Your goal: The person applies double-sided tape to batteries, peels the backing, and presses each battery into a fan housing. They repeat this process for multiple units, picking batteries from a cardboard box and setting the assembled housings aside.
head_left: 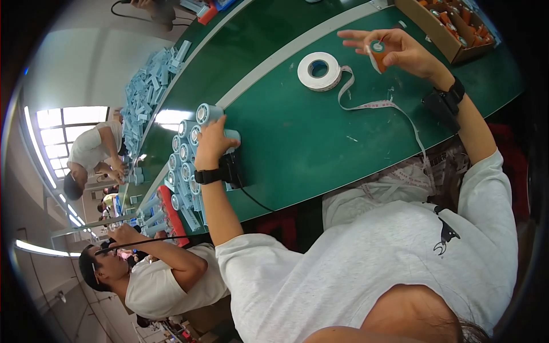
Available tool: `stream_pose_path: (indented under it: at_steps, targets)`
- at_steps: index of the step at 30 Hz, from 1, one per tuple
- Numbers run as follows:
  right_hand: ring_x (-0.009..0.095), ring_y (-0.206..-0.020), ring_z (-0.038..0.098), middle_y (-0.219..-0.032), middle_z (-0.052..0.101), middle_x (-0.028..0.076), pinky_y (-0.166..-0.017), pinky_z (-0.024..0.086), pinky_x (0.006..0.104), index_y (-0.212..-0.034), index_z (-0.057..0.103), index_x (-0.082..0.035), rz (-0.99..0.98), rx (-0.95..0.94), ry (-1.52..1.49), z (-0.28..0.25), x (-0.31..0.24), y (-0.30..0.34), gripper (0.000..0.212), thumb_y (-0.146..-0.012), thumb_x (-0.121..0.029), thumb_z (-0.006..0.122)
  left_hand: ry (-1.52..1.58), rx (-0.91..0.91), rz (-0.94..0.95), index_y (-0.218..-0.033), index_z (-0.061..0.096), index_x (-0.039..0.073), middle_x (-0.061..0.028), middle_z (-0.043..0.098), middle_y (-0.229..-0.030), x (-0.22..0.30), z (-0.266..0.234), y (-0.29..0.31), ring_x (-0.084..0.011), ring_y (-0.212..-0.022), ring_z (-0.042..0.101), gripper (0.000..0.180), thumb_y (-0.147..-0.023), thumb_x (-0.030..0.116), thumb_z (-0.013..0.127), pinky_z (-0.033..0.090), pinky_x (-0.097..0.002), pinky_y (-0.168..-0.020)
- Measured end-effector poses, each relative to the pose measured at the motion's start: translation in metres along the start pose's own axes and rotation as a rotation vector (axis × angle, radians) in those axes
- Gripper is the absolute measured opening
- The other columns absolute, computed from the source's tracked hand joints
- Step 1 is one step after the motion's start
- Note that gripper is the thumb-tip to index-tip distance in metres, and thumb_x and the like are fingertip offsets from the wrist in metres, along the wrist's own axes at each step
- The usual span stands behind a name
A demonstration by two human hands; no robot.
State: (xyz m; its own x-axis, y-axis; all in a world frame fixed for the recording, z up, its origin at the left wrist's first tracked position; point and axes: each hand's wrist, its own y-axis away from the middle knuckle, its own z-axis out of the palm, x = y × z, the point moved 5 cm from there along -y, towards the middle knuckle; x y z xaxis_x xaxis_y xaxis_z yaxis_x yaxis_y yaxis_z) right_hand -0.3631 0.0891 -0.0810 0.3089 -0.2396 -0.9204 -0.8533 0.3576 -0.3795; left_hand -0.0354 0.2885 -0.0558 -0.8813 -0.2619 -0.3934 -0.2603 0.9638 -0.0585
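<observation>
Head view: right hand (413, 56) fingers pinch orange cylinder (377, 60) sides, likely keeping its end clear; left hand (211, 140) fingers curl over stacked blue cylinders (185, 152), grip unclear.

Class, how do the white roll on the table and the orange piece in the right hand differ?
The white roll lies on the green table; the orange piece is held in the right hand. The white roll looks wider than the orange piece. The roll trails a loose strip; the piece shows none. Both show a round face.
</observation>
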Motion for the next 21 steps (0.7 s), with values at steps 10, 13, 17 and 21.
stream_pose_path:
  at_steps: [10, 13, 17, 21]
  targets:
    - [0.011, -0.088, 0.051, -0.103, 0.052, 0.003, -0.080, 0.041, 0.0247, -0.108, 0.055, -0.005, 0.027, 0.342, 0.082, -0.023, 0.015, 0.007, 0.039, -0.076, -0.023, 0.066, 0.319, 0.154, -0.096, -0.091, 0.060, 0.003, -0.0123, 0.059, -0.089, 0.013, -0.019, 0.005, -0.0316, -0.083, 0.057, 0.035, -0.064, 0.021, 0.071, 0.047, -0.0365, -0.071]
    - [0.011, -0.090, 0.051, -0.099, 0.052, 0.002, -0.081, 0.041, 0.0242, -0.107, 0.054, -0.005, 0.003, 0.254, -0.010, -0.018, -0.005, 0.005, 0.036, -0.076, -0.018, 0.065, 0.488, 0.149, -0.094, -0.091, 0.060, 0.002, -0.0138, 0.060, -0.088, 0.041, -0.051, -0.008, -0.0322, -0.080, 0.058, 0.037, -0.065, 0.025, 0.071, 0.047, -0.0368, -0.070]
    - [0.010, -0.092, 0.052, -0.098, 0.052, 0.001, -0.083, 0.041, 0.0234, -0.106, 0.054, -0.005, 0.103, 0.184, -0.010, -0.024, 0.006, 0.005, 0.035, -0.074, -0.011, 0.065, 0.460, -0.007, -0.231, -0.095, 0.058, 0.001, -0.0158, 0.061, -0.083, 0.084, -0.034, -0.023, -0.0325, -0.076, 0.059, 0.044, -0.065, 0.031, 0.071, 0.047, -0.0376, -0.069]
    - [0.009, -0.095, 0.051, -0.098, 0.052, 0.001, -0.085, 0.041, 0.0239, -0.105, 0.053, -0.006, 0.073, 0.242, 0.141, -0.031, 0.021, 0.010, 0.040, -0.068, -0.001, 0.066, 0.888, -0.143, -0.178, -0.105, 0.055, 0.000, -0.0184, 0.060, -0.091, 0.085, -0.018, -0.021, -0.0322, -0.084, 0.058, 0.055, -0.064, 0.033, 0.072, 0.046, -0.0384, -0.075]
